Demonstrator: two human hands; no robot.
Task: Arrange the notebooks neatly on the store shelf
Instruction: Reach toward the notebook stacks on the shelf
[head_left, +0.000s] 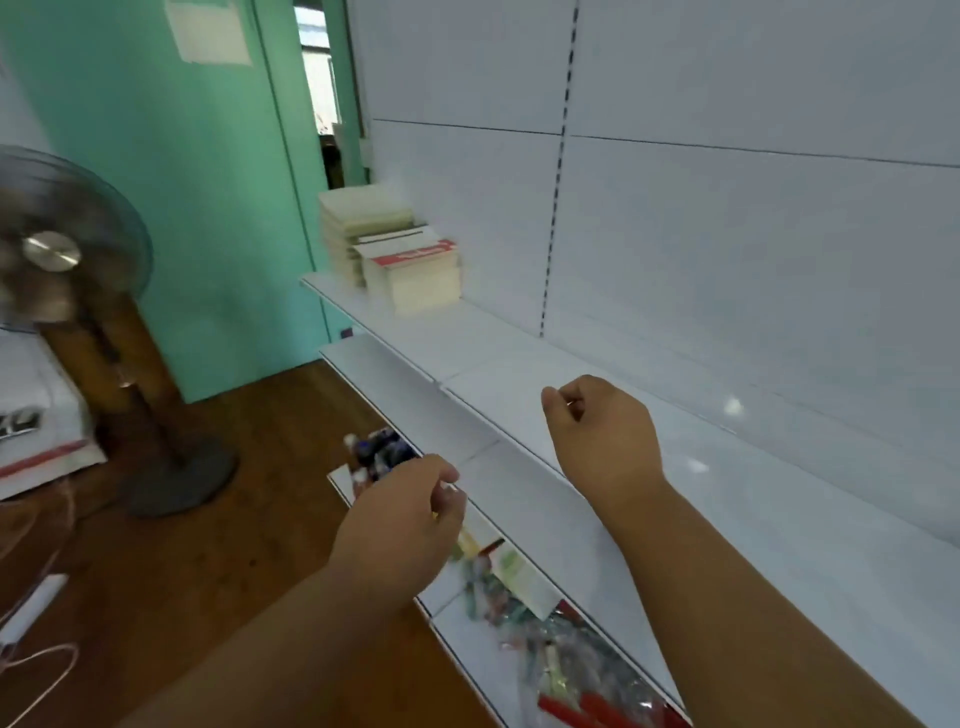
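Note:
Two stacks of notebooks stand at the far left end of the white shelf (519, 364): a taller cream stack (358, 218) at the back and a lower stack topped by a red-and-white cover (415, 270) in front of it. My right hand (602, 431) hovers over the shelf's front part, fingers loosely curled, holding nothing. My left hand (400, 525) hangs lower, in front of the shelf edge and above the lower shelves, fingers also curled and empty. Both hands are well short of the notebooks.
A lower shelf (467, 639) carries bags of small colourful items (550, 649). A standing fan (67, 260) is on the wooden floor at left, beside a white box (36, 410) and loose cables. A green wall and a doorway lie behind the shelf end.

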